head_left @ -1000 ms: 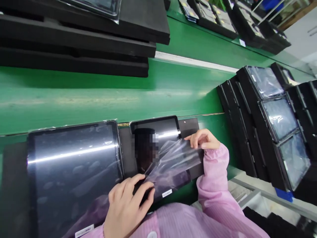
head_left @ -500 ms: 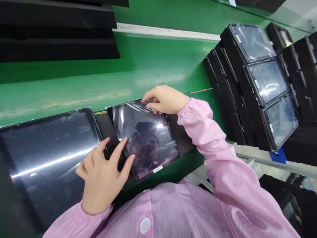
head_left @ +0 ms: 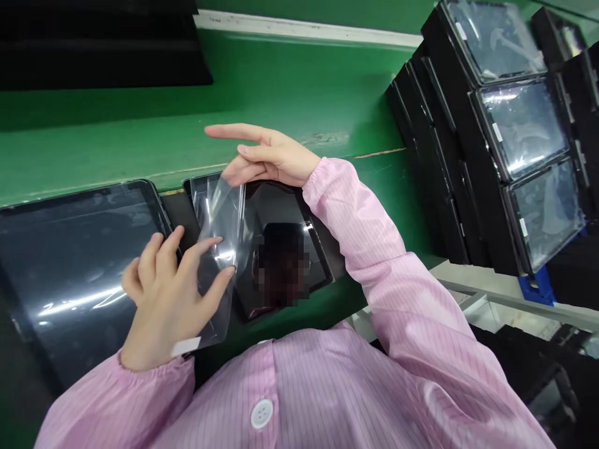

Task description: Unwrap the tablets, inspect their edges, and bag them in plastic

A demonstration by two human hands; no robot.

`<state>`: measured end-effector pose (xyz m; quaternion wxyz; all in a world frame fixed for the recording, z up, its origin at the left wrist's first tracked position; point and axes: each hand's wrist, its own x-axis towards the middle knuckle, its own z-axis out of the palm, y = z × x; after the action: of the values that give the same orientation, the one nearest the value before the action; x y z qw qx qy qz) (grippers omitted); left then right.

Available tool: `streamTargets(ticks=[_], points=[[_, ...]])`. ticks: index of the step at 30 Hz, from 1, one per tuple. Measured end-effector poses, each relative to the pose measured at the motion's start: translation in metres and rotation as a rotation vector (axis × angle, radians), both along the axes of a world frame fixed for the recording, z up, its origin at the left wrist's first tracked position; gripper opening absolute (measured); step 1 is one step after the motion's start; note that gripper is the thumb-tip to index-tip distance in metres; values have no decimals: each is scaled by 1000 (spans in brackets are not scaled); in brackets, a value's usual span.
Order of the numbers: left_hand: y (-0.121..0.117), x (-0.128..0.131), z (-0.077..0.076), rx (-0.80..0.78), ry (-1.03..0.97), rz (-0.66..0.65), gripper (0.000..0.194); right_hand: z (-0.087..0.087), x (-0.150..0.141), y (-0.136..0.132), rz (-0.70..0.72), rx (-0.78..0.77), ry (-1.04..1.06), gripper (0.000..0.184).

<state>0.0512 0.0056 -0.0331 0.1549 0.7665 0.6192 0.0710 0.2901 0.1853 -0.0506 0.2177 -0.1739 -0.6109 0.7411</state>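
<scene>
A black tablet screen panel (head_left: 281, 212) lies on the bench in front of me, its right part glossy and bare. Clear protective film (head_left: 216, 209) is folded back over its left side, a white label on the film's lower end. My right hand (head_left: 274, 153) pinches the film's upper edge between thumb and fingers, one finger stretched out to the left. My left hand (head_left: 171, 290) has its fingers spread, thumb and index fingertips on or just over the film at the panel's left edge. To its left lies a larger dark screen panel (head_left: 88, 262).
Black trays (head_left: 449, 162) stacked on their sides stand at the right, with film-covered screens (head_left: 524, 128) on top. Black foam-like slabs (head_left: 103, 56) lie at the upper left. A white strip (head_left: 304, 28) crosses the green bench (head_left: 299, 93). A blue piece (head_left: 538, 287) sits below the right stack.
My right hand has moved left, pulling the film off the panel's right part and folding it leftward. The left hand has shifted slightly left, fingers still spread.
</scene>
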Motion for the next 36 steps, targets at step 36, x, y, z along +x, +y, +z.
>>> streamTargets(ticks=[36], points=[[1, 3, 7, -82, 48, 33, 56, 20, -13, -13, -240, -302, -79, 40]])
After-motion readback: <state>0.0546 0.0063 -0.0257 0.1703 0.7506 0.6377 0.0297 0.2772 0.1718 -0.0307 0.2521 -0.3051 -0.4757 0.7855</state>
